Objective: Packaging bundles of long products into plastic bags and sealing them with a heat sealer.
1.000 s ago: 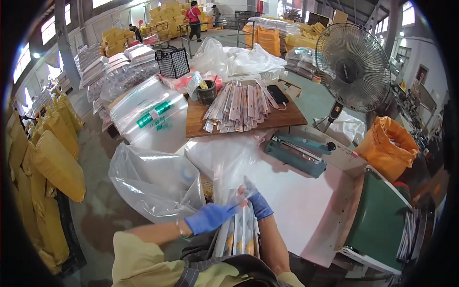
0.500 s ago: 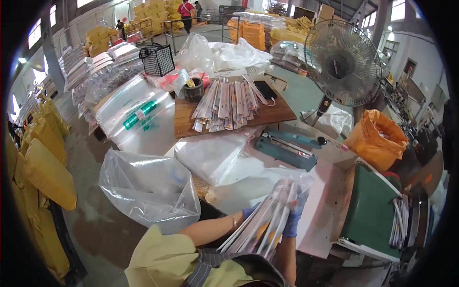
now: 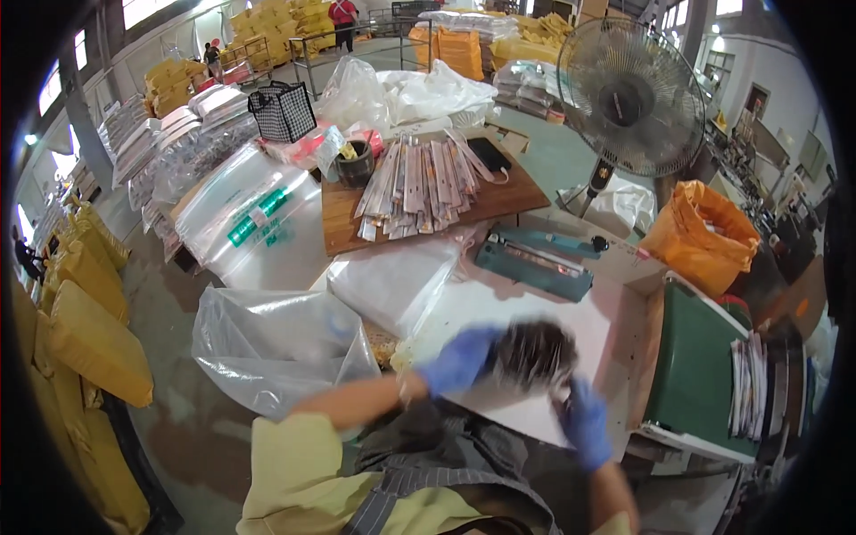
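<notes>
1. We see our left hand [image 3: 459,358], in a blue glove, closed on the left side of a blurred grey bundle of packets [image 3: 533,352]; the bundle sits low over the white table [image 3: 606,330], just in front of our body

2. Our right hand [image 3: 584,421], also gloved in blue, is at the bundle's lower right edge; it is smeared by motion, so we cannot tell whether its fingers close on the bundle or only touch it

3. Just left of our left forearm a large clear plastic bag [image 3: 267,343] stands open beside the table; a flat stack of clear bags [image 3: 397,281] lies on the table beyond our hands

4. Farther back a teal heat sealer [image 3: 535,263] lies across the table; behind it a wooden board [image 3: 428,201] carries a fanned row of long narrow packets [image 3: 419,183], a dark cup [image 3: 357,162] and a black phone [image 3: 489,153]

5. A standing fan [image 3: 631,98] rises at the far right, with an orange bag [image 3: 700,236] near its base; a green tray [image 3: 700,370] sits at the table's right end; yellow sacks [image 3: 85,321] line the floor on the left
</notes>
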### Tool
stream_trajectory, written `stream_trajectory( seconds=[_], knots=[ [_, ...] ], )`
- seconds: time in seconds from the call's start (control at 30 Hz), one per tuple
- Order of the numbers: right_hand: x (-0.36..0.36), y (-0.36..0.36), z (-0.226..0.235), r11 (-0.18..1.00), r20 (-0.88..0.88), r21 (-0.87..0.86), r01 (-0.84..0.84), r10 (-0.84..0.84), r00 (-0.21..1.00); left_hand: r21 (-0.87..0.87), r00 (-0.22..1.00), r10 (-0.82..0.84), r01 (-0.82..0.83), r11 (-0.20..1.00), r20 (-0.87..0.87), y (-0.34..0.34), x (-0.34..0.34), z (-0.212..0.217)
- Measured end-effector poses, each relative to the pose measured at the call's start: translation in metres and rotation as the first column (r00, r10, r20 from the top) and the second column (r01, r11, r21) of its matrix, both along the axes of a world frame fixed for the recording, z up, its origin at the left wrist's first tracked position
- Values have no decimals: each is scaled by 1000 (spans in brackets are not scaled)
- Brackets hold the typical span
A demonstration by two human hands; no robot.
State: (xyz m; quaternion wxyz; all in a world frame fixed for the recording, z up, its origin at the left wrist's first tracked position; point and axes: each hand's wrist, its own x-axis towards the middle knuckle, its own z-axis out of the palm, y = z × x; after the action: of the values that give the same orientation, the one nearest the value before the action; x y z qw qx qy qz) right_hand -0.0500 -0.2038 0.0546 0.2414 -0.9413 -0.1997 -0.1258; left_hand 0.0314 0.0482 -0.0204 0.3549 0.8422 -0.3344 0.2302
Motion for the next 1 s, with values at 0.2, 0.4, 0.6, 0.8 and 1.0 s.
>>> stream_trajectory(
  seconds=[0.2,0.4,0.6,0.8,1.0],
  knots=[
    [65,-9,119,989,272,58,-136,115,955,-632,883,-277,-28,775,-379,-19,57,164],
    [89,-23,133,992,272,119,-28,-5,962,-462,735,-278,-54,885,-619,-26,94,192],
    [86,43,100,947,656,-185,264,-81,751,-744,623,-592,24,667,-511,-64,59,172],
    [98,16,64,995,645,-34,-93,92,759,-628,833,-533,338,701,-147,-74,48,58],
    [228,-44,2,802,173,244,545,-589,790,-611,551,-517,16,792,-655,-133,85,-23]
  ],
)
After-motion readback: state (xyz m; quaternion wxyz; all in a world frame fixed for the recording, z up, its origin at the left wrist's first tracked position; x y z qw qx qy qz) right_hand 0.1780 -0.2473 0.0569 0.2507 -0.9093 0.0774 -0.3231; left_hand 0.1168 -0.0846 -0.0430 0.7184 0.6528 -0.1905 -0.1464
